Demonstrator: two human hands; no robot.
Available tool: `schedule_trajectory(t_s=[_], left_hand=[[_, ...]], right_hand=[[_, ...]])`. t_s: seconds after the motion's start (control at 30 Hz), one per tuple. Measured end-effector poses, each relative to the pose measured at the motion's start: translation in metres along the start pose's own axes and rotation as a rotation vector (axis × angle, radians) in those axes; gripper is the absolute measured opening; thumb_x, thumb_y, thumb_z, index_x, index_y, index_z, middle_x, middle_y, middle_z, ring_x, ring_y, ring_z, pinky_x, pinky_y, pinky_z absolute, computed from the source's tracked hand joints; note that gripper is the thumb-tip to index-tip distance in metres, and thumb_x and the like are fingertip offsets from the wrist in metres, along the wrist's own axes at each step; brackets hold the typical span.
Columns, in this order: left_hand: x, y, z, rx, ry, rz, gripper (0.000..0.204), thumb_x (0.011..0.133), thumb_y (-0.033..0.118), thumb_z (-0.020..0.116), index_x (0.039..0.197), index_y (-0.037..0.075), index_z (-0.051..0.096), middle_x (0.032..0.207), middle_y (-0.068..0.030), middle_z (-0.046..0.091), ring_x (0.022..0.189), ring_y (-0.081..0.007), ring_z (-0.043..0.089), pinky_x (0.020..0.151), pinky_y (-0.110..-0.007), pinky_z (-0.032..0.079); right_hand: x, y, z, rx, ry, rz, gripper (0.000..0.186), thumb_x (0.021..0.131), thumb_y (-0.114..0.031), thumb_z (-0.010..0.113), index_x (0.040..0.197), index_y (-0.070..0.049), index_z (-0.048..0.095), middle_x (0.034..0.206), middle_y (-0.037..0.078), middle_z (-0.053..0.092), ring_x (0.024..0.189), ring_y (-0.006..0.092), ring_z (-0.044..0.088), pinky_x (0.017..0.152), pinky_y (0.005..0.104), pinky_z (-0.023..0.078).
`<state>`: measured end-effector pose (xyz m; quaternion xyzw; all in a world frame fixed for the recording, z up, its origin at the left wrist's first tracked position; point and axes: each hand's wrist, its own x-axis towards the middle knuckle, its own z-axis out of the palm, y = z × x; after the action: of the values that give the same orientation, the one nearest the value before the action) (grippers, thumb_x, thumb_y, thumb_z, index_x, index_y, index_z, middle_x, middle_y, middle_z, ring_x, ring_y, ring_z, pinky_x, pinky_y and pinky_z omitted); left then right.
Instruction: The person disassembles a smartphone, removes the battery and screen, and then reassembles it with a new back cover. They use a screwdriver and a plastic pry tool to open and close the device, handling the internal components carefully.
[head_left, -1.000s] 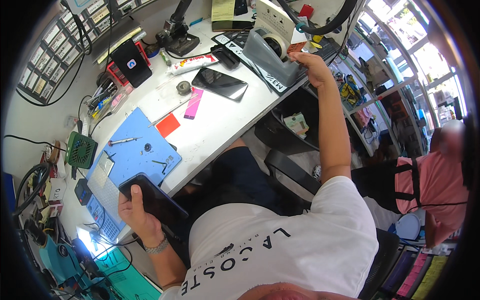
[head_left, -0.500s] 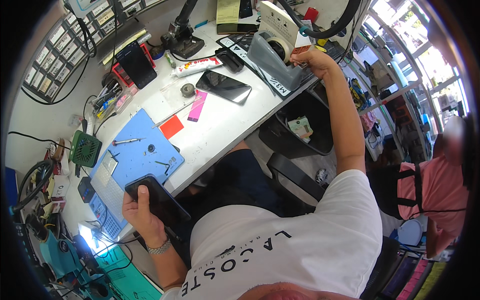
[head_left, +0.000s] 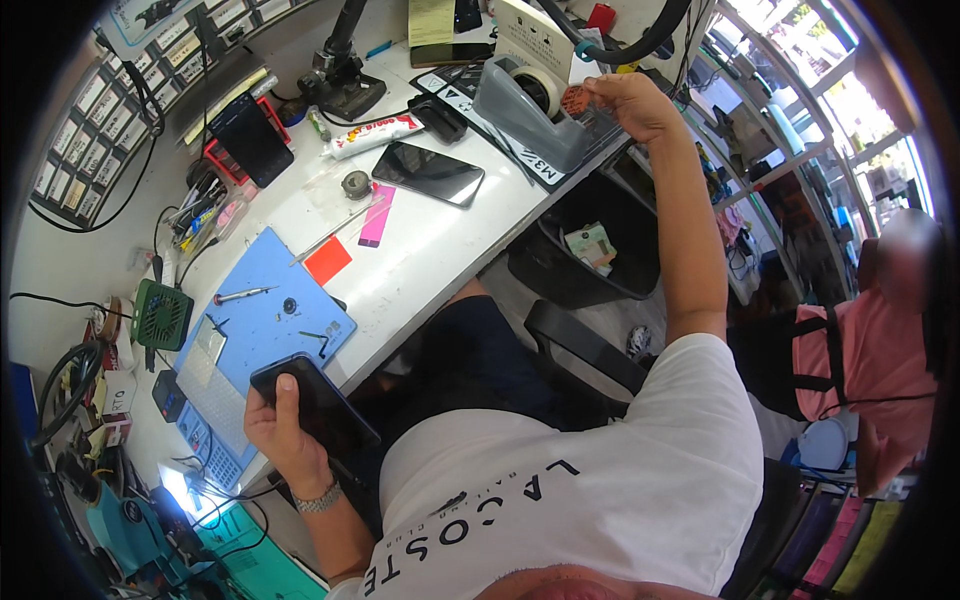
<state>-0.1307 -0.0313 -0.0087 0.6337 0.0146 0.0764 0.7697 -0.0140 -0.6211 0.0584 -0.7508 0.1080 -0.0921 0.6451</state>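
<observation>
My left hand grips a dark smartphone, the thumb lying across its face, at the desk's near edge. Out at the far right of the desk, my right hand has its fingertips closed on the edge of a small orange-brown printed piece. Right beside that piece stands a grey tape dispenser with a roll of tape in it. A second phone lies face up on the white desk, apart from both hands.
A blue work mat bears a screwdriver and small parts. Behind it are a glue tube, a red square and a pink strip. A black bin stands below the desk edge; another person is at the right.
My right hand has shifted away from me past the tape dispenser, and the orange-brown piece shows more fully at its fingertips. My left hand keeps the smartphone; the view has turned slightly.
</observation>
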Motion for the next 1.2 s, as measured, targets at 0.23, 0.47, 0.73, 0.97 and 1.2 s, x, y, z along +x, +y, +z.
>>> schedule_trajectory(t_s=[0.23, 0.47, 0.73, 0.97, 1.2], left_hand=[[0.002, -0.003, 0.003, -0.017, -0.061, -0.02, 0.026, 0.098, 0.012, 0.074, 0.118, -0.004, 0.072, 0.107, -0.0075, 0.075, 0.092, -0.0119, 0.069, 0.086, -0.024, 0.052], [0.001, -0.005, 0.009, 0.031, -0.007, -0.013, 0.021, 0.097, 0.01, 0.075, 0.113, -0.003, 0.072, 0.103, -0.0051, 0.074, 0.09, -0.0116, 0.067, 0.087, -0.025, 0.052], [-0.008, -0.002, -0.002, -0.088, -0.069, 0.092, 0.061, 0.088, -0.011, 0.079, 0.132, 0.007, 0.043, 0.102, -0.0163, 0.076, 0.095, -0.0137, 0.07, 0.084, -0.027, 0.057], [-0.006, -0.007, -0.017, 0.012, -0.033, 0.001, 0.021, 0.087, -0.001, 0.084, 0.108, 0.0, 0.078, 0.102, -0.0078, 0.078, 0.094, -0.011, 0.069, 0.089, -0.024, 0.054], [0.003, -0.014, -0.008, -0.129, -0.007, -0.122, 0.017, 0.088, 0.0, 0.083, 0.104, -0.002, 0.079, 0.101, -0.0081, 0.078, 0.092, -0.0118, 0.069, 0.087, -0.026, 0.055]], right_hand=[[-0.055, 0.008, -0.018, 0.049, 0.136, 0.152, 0.017, 0.082, -0.014, 0.084, 0.089, 0.001, 0.078, 0.081, 0.005, 0.072, 0.073, 0.014, 0.06, 0.072, 0.0294, 0.045], [-0.051, 0.058, -0.004, 0.088, 0.155, 0.241, 0.018, 0.081, -0.014, 0.085, 0.087, 0.0, 0.077, 0.077, 0.006, 0.071, 0.068, 0.0163, 0.061, 0.072, 0.0314, 0.047], [-0.05, 0.082, -0.027, 0.071, 0.174, 0.293, 0.012, 0.089, -0.017, 0.078, 0.094, -0.007, 0.075, 0.084, -0.003, 0.067, 0.077, 0.0103, 0.058, 0.071, 0.0266, 0.04], [-0.06, 0.087, -0.017, -0.057, 0.056, 0.331, 0.016, 0.086, -0.027, 0.08, 0.089, -0.013, 0.074, 0.078, -0.004, 0.066, 0.075, 0.0073, 0.056, 0.068, 0.0239, 0.032], [-0.137, 0.016, 0.141, -0.153, -0.257, -0.012, 0.008, 0.093, -0.007, 0.073, 0.096, 0.0, 0.074, 0.087, 0.0, 0.07, 0.082, 0.0084, 0.061, 0.077, 0.0262, 0.047]])
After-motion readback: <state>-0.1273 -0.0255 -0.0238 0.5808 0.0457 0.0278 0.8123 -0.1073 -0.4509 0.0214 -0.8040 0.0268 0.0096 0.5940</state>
